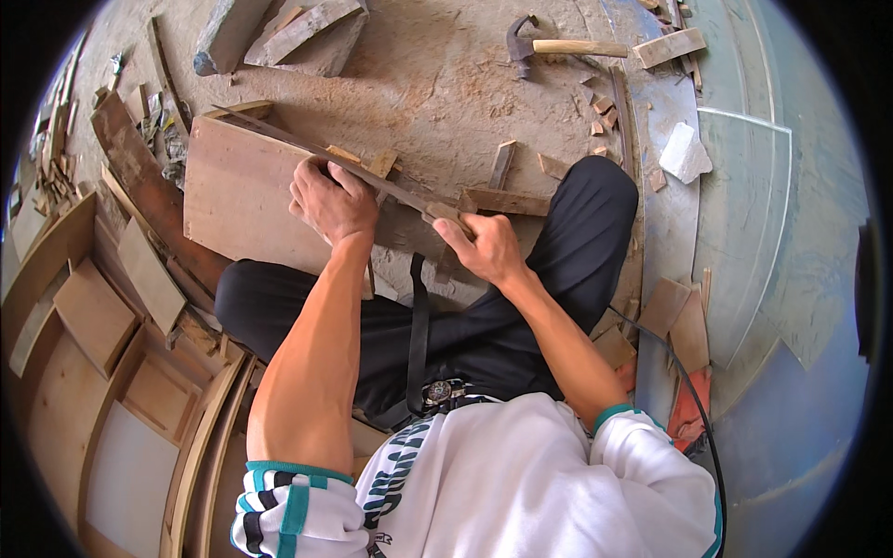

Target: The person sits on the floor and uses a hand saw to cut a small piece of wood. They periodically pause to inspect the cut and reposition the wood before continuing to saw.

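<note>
A wooden board [246,191] stands or leans in front of my crossed legs; how it is propped is hidden. My left hand [333,200] is closed at its upper right edge, fingers curled and knuckles beside the blade. In my right hand [486,246] is the wooden handle of a long, thin saw [400,191], my fingers wrapped round it. The blade appears nearly edge-on and runs up and left along the board's far edge; its teeth cannot be made out. Small wood pieces [382,163] lie just beyond the blade.
A claw hammer [577,47] lies on the dusty floor at the far right, near wood offcuts [670,47]. Glass sheets [744,205] and a white chunk [686,153] are to the right. Wooden frames [70,409] crowd the left; a block [228,37] sits far left. A black cable [693,391] runs past my right side.
</note>
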Demonstrator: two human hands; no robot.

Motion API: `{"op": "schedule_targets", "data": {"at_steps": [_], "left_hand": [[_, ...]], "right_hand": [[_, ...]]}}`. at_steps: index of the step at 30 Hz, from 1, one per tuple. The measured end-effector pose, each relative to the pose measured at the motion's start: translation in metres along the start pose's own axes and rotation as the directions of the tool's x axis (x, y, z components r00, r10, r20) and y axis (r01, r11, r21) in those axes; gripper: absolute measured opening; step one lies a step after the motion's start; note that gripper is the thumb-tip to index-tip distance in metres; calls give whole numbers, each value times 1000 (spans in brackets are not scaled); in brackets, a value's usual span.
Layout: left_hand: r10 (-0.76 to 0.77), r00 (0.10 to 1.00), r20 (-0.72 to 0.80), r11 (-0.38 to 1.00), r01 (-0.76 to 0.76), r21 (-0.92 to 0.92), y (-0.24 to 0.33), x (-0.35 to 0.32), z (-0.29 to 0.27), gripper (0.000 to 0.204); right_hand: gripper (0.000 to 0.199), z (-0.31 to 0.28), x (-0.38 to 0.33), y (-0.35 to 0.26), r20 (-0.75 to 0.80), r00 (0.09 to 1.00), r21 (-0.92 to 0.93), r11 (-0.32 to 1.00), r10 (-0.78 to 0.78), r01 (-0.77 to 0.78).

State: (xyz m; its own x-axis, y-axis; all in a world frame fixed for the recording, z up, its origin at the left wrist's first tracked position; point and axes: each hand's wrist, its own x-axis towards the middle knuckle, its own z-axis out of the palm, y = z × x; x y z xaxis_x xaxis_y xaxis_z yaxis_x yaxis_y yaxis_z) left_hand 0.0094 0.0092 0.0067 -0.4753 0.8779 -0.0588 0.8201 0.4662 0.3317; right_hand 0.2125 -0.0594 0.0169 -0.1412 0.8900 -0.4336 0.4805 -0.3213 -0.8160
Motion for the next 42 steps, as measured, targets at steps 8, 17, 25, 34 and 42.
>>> {"op": "schedule_targets", "data": {"at_steps": [8, 17, 25, 34, 42], "left_hand": [[7, 998, -57, 999, -5, 35, -5, 1, 9, 29], [38, 997, -64, 998, -35, 45, -4, 2, 9, 30], [12, 999, -33, 1000, -11, 23, -5, 1, 6, 29], [9, 999, -32, 1000, -9, 13, 3, 3, 3, 28], [-16, 998, -63, 1000, 16, -2, -2, 4, 7, 29]], "right_hand": [[67, 13, 28, -20, 7, 998, -3, 998, -59, 59], [63, 12, 37, -34, 64, 998, -92, 996, -2, 8], [63, 8, 5, -15, -30, 999, 102, 995, 12, -9], [56, 6, -9, 5, -103, 991, 113, 989, -81, 93], [62, 6, 9, -12, -62, 993, 47, 993, -105, 108]]}}
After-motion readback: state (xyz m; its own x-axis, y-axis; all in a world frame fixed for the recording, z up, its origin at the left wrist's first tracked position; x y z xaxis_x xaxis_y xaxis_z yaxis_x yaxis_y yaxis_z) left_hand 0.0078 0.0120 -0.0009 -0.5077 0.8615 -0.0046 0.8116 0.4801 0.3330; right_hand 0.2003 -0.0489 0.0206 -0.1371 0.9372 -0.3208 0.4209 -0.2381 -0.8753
